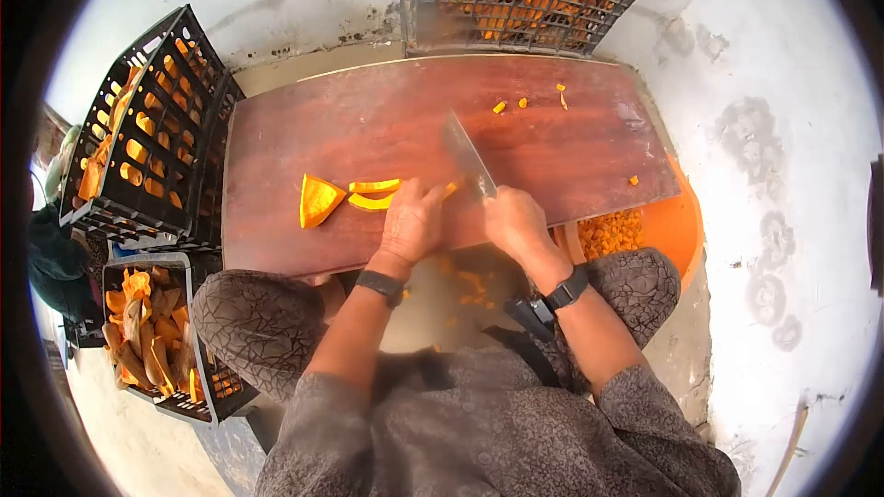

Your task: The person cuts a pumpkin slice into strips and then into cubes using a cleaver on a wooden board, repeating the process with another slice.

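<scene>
Orange slices (pixel 371 202) lie on the red-brown desk (pixel 387 120), left hand (pixel 412 218) pressing down at their right end, a piece poking out beyond the fingers! Right hand (pixel 516 219) grips the knife (pixel 471 156), blade angled away, and the thick wedge (pixel 319 201) sits left of the slices.

Desk (pixel 304 124): room to pass over the far left part, and over the right part past a few low bits (pixel 523 102). Knife (pixel 471 155) angles up between the two, tip toward the far edge. Wedge (pixel 319 201) and slices (pixel 372 203) block the near left. Black crates (pixel 152 143) wall the left end; crate stack (pixel 520 2) behind far edge. Knees (pixel 267 324) crowd the near side.
</scene>
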Available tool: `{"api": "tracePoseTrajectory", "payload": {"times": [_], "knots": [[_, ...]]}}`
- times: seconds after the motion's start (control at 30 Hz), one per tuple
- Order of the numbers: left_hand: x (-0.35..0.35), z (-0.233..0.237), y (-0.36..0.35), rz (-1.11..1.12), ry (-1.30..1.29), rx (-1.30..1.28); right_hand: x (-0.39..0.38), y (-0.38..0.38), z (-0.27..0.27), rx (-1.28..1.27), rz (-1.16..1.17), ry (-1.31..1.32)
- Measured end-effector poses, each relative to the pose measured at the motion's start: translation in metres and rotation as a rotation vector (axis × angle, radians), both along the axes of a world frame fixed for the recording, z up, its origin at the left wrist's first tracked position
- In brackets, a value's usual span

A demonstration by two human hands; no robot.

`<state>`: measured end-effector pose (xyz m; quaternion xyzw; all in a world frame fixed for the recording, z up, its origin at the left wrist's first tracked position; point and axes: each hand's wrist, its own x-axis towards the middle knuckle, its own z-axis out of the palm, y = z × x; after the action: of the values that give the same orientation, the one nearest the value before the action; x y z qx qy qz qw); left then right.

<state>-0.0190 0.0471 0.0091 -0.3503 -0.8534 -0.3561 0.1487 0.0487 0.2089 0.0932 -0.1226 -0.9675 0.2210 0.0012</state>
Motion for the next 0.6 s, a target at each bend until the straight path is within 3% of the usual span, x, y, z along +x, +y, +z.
{"api": "tracePoseTrajectory", "payload": {"times": [0.3, 0.6], "knots": [[-0.007, -0.003, 0.007, -0.044, 0.026, 0.064, 0.02, -0.009, 0.027, -0.016, 0.055, -0.046], [-0.012, -0.005, 0.008, -0.076, -0.002, 0.059, 0.008, -0.012, 0.006, 0.045, 0.123, -0.07]]}}
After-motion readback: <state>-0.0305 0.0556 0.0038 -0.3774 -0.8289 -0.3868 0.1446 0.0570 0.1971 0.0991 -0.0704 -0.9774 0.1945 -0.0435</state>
